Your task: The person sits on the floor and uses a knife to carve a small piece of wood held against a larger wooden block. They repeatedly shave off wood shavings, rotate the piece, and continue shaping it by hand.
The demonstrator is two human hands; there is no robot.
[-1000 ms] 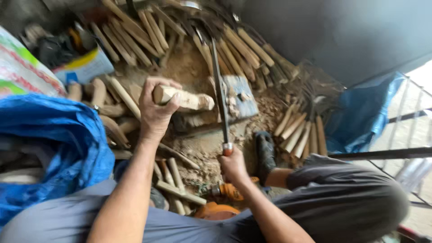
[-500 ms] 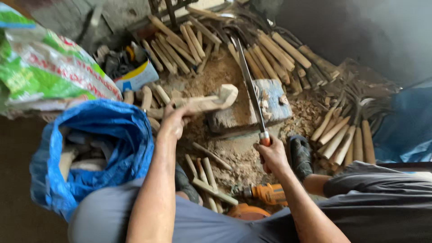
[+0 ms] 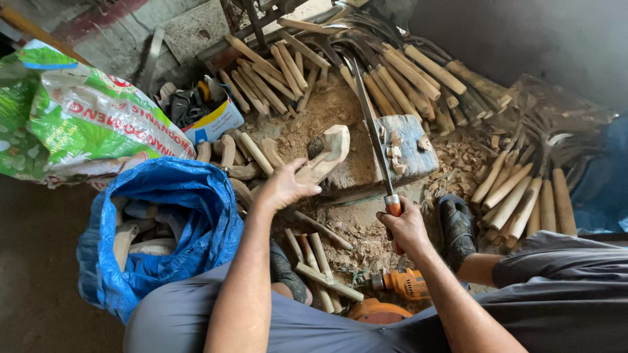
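My left hand [image 3: 282, 188] grips a pale carved wooden handle piece [image 3: 325, 154], holding it out over the left edge of a worn chopping block [image 3: 405, 151]. My right hand [image 3: 404, 226] is closed around the red-collared handle of a long dark blade [image 3: 369, 124], which points away from me across the block. Wood chips and sawdust [image 3: 458, 160] cover the ground around the block. Both my knees, in grey trousers, frame the bottom of the view.
A blue sack [image 3: 170, 229] with pale wooden pieces stands at my left, a green printed bag [image 3: 78, 124] behind it. Rows of finished wooden handles [image 3: 523, 196] lie at right and along the back [image 3: 281, 72]. An orange power tool [image 3: 405, 282] sits between my legs.
My head has swung left, so the blue sack and green bag fill more of the view. My left hand has lowered the wooden piece towards the block; my right hand keeps the blade.
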